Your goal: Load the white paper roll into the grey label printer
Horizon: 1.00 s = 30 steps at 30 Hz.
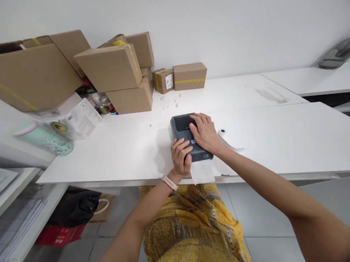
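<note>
A dark grey portable paper printer with a black panel lies on the white table, close to its front edge. My left hand grips the printer's near left corner, fingers bent over the top. Across the upper right of the casing, my right hand rests flat with its fingers stretched out, covering part of the top. A strip of white paper hangs from the printer's front over the table edge. Just right of the printer stands a small paper roll, its loose tail curling along the tabletop.
Cardboard boxes are stacked at the back left. Two smaller boxes sit against the wall. A mint tumbler leans beside a white carton on the left. A clear container stands far right. Bags lie below the table.
</note>
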Available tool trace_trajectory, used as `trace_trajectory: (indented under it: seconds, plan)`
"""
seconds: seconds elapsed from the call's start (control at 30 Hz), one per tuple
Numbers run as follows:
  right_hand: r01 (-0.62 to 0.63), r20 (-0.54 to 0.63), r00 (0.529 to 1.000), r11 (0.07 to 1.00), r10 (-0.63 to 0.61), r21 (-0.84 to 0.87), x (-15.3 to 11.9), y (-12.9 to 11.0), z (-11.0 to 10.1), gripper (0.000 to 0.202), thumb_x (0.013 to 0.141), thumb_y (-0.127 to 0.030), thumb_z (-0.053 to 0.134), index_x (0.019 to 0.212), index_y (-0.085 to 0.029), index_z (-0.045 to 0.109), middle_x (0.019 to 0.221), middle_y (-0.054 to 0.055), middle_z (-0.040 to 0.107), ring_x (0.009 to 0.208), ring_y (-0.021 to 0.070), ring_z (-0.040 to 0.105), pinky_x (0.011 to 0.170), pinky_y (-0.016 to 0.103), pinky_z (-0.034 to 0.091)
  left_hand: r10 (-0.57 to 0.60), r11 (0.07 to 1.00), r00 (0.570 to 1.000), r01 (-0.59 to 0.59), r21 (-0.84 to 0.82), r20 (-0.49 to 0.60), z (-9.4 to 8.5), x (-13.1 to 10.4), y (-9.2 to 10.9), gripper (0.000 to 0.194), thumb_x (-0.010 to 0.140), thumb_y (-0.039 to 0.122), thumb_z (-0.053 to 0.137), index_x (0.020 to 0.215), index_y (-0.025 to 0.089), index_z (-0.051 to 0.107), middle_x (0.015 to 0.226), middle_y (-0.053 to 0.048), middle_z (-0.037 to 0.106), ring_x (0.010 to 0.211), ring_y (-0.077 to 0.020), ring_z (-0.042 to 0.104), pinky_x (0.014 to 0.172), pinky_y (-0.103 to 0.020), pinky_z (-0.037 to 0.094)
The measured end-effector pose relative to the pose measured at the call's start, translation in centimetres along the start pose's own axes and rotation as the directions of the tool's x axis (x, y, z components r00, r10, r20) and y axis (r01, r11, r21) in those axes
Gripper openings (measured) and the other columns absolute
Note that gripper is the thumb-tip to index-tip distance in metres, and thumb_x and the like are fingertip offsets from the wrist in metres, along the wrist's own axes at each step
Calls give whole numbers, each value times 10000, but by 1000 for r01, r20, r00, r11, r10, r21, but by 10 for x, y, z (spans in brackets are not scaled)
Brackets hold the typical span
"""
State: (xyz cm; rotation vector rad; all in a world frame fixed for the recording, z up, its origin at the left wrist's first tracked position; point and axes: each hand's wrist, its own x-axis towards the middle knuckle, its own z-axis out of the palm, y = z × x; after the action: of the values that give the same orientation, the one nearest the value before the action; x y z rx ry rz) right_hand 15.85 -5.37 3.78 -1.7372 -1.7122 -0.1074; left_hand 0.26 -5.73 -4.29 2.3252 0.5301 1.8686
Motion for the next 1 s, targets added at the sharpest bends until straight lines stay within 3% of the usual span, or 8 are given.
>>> trace_trajectory:
  seconds: [0.23,0.43,0.6,0.7,0.8,0.87,0.93,1.0]
  plan:
    - [-68,64,997,960,52,273,3,15,0,554,978,-577,462,1412,-238,517,1494,150,530,1412,320,443,1185,586,348,17,1000,999,-16,22,-36,1,5,-1,269,990,283,387,1060,205,635,1136,-94,722,1224,-253,616,1087,-556,473]
    - [-215,104,977,884,189,415,-1,21,3,569,967,-571,511,1455,-281,482,1552,129,480,1448,305,431,1195,581,355,14,1000,1000,-14,16,-19,-1,8,-1,257,971,289,406,1072,213,629,1116,-95,723,1204,-260,629,1072,-548,486]
    - [-51,263,962,899,-73,436,-12,32,-14,753,891,-570,672,1552,-366,378,1695,74,287,1597,336,149,1234,639,283,-110,994,994,110,-8,13,-5,12,5,276,978,312,390,1065,209,631,1121,-99,711,1216,-275,625,1088,-561,470]
    - [-11,352,923,906,-154,424,-16,40,-24,687,945,-531,619,1564,-388,360,1707,54,266,1608,334,69,1215,663,309,-182,981,980,187,-53,83,-12,12,16,293,979,318,407,1138,196,621,1211,-127,689,1306,-302,572,1142,-601,411]
    - [52,367,910,932,-192,359,-14,45,-26,593,972,-517,575,1533,-399,421,1693,46,301,1602,349,96,1164,656,401,-339,927,921,362,-99,192,-25,-2,36,307,986,318,439,1217,211,611,1346,-145,632,1409,-328,483,1166,-615,383]
    - [100,377,902,951,-211,293,-6,48,-25,607,960,-529,589,1533,-420,421,1690,42,308,1594,373,132,1123,667,442,-504,846,859,511,-152,84,-33,-20,50,323,989,347,456,1260,231,588,1418,-154,567,1374,-319,509,1091,-550,479]
    - [159,406,879,956,-251,247,9,50,-24,697,916,-563,639,1554,-435,387,1694,45,295,1584,402,155,1118,711,414,-649,749,759,626,-218,-49,-41,-39,62,282,985,354,486,1230,264,590,1340,-128,603,1270,-296,581,1007,-485,539]
    - [244,466,819,938,-335,247,31,50,-23,844,840,-593,722,1579,-435,345,1699,50,279,1576,416,173,1153,726,349,-767,598,641,732,-327,33,-48,-50,68,275,983,416,500,1186,282,628,1198,-96,669,1092,-273,658,869,-409,579]
